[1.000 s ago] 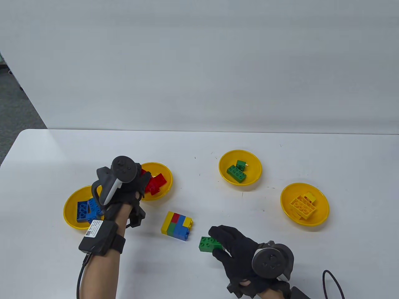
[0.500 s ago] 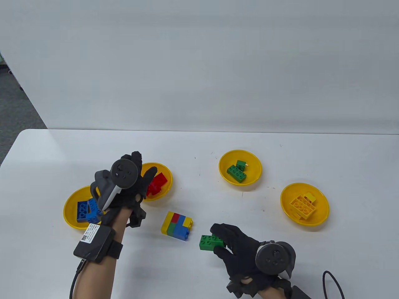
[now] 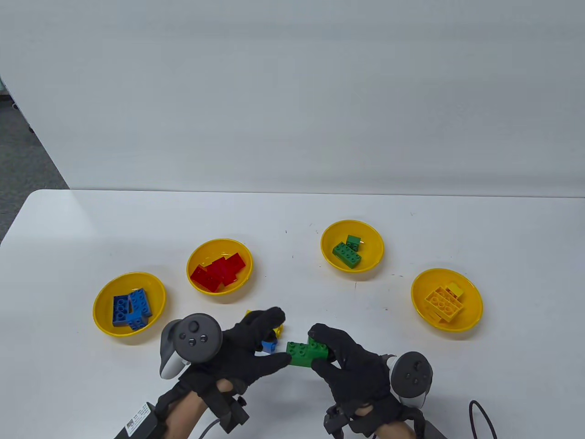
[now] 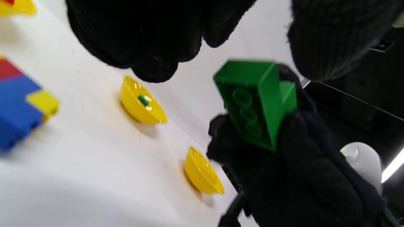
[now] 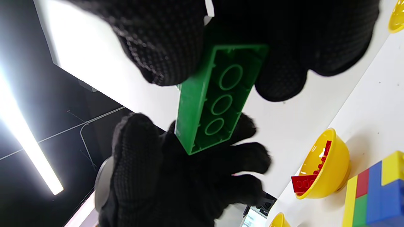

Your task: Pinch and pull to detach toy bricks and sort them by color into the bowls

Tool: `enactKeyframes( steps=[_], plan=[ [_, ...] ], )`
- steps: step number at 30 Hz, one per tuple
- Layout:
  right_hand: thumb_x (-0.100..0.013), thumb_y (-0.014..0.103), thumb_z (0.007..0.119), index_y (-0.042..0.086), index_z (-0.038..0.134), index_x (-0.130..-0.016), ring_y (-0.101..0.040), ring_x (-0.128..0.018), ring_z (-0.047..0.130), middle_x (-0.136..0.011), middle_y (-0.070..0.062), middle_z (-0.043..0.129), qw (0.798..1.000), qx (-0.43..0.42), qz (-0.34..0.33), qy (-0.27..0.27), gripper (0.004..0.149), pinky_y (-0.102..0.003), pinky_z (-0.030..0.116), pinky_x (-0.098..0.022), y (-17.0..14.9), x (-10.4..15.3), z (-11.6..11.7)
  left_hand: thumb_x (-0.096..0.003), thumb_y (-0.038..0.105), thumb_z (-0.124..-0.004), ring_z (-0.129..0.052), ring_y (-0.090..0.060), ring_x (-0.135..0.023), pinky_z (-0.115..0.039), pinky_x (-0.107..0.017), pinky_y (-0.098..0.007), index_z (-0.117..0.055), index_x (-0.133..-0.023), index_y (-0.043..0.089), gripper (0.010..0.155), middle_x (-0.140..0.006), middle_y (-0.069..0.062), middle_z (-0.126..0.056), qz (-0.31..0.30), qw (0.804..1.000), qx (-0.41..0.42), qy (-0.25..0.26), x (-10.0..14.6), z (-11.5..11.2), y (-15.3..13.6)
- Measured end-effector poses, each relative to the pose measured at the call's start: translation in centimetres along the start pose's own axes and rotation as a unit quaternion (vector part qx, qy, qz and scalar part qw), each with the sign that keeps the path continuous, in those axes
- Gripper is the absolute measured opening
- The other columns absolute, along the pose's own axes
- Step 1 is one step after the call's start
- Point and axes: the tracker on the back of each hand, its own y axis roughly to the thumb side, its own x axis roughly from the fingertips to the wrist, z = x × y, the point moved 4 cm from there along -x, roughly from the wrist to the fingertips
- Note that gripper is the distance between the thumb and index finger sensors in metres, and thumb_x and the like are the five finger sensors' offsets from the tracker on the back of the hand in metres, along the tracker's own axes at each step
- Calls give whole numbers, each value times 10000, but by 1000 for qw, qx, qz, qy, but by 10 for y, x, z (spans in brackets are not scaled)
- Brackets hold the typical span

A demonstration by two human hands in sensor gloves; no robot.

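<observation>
Two hands in black knit sensor gloves, left hand and right hand, each with a dark grey round tracker strapped on back, bare forearms

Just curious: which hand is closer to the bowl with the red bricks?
Left. The left hand lies just below the red-brick bowl; the right hand, holding the green bricks, sits farther right.
</observation>
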Motion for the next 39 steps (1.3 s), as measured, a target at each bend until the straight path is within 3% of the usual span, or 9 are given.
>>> enactKeyframes(
  steps=[7,14,17,18,21,25,28,34,39],
  plan=[
    [-366,269,872,109,765,-906,-475,-593,983,-842,-252,843,999,14,17,24,574,-652,815,-410,-12,2,12,-410,510,-981,-1052,-369,-574,-883,-423,-549,-818,-944,123,680,-809,-196,-953,15,998,64,-22,-5,-17,-27],
    [-387,299,802,84,827,-841,-454,-460,1044,-724,-253,932,999,31,35,-1,502,-641,849,-358,-15,2,12,-416,483,-990,-1064,-372,-540,-902,-407,-536,-837,-934,94,666,-782,-216,-967,6,994,96,-53,-9,-24,-32],
    [-391,288,777,48,835,-834,-457,-435,1054,-702,-272,939,997,4,76,-6,507,-643,863,-343,-24,3,13,-417,455,-1000,-1069,-384,-540,-912,-407,-540,-832,-937,77,665,-788,-237,-961,2,993,101,-68,-11,-27,-35],
    [-427,315,673,53,838,-827,-402,-385,1088,-654,-243,977,992,-11,120,-27,506,-610,901,-315,-36,6,7,-413,405,-1024,-1058,-398,-570,-905,-429,-547,-815,-955,82,665,-826,-245,-943,-23,990,96,-96,-12,-30,-30],
    [-427,291,712,2,834,-838,-473,-401,1047,-658,-296,953,982,-91,165,-21,518,-668,847,-329,-50,4,6,-418,414,-1020,-1067,-390,-578,-914,-437,-541,-816,-952,89,658,-828,-235,-950,-13,994,64,-85,-12,-29,-28],
    [-400,272,809,40,762,-912,-519,-554,970,-798,-277,875,988,36,143,-55,564,-680,792,-396,-34,-27,-31,-406,451,-1019,-1066,-386,-560,-906,-423,-545,-830,-935,92,666,-802,-223,-962,4,999,21,-37,-6,-14,-30],
    [-383,256,842,93,800,-898,-510,-627,950,-850,-241,864,973,180,129,-62,541,-679,773,-436,-23,-77,-65,-412,459,-1010,-1062,-389,-575,-903,-431,-548,-825,-941,96,667,-811,-220,-958,13,1000,18,-20,0,-3,-36],
    [-360,224,864,150,859,-859,-491,-683,937,-888,-219,848,864,478,154,17,505,-677,757,-479,-62,-162,-79,-419,462,-1001,-1055,-395,-591,-897,-441,-552,-818,-949,98,669,-823,-221,-951,21,999,28,3,6,17,-44],
    [-353,233,871,192,856,-860,-456,-738,932,-907,-147,859,774,604,179,63,508,-688,728,-514,-118,-185,-70,-420,469,-995,-1052,-397,-597,-893,-445,-555,-812,-955,103,673,-830,-220,-945,30,999,25,15,9,25,-50]
  ],
)
